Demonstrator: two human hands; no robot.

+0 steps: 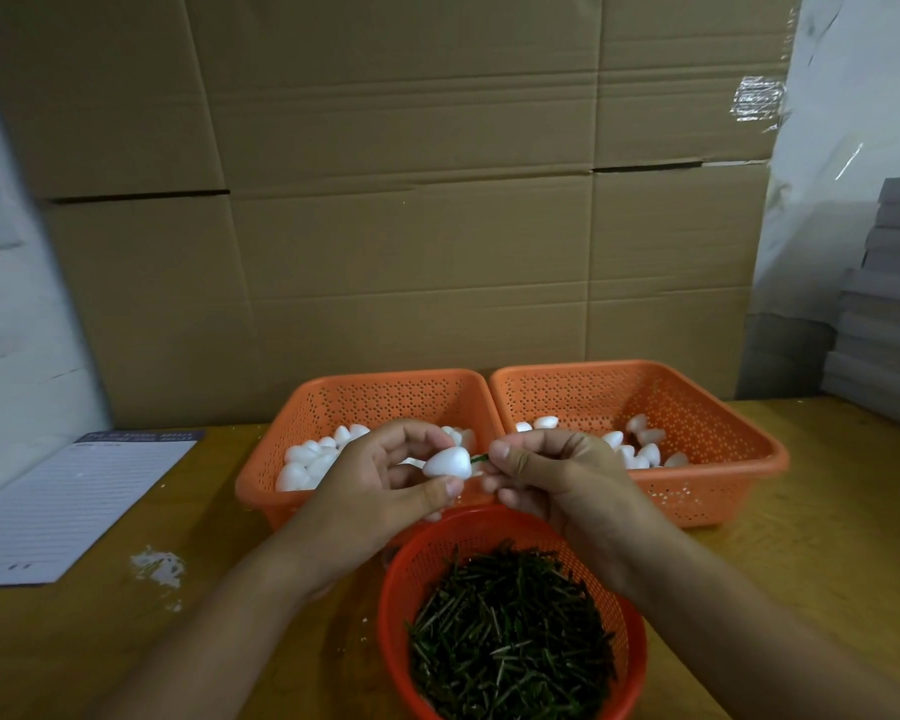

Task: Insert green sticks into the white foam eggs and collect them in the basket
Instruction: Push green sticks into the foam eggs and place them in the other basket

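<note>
I see the left hand (385, 475) gripping the egg (448, 464) — the stick (479, 458), pinched in the right hand (541, 470), lies level, entering the egg's right end.

Flattened cardboard sheets (385, 200) stand upright along the back of my tabletop (827, 511), creased and overlapping. A scrap of clear tape (757, 98) clings near their upper right edge. Lined notepad (68, 506) lies flat at my left, dark header strip on top. White crumbs (159, 566) scattered just beside it. Grey stacked boards (884, 304) at far right.
</note>
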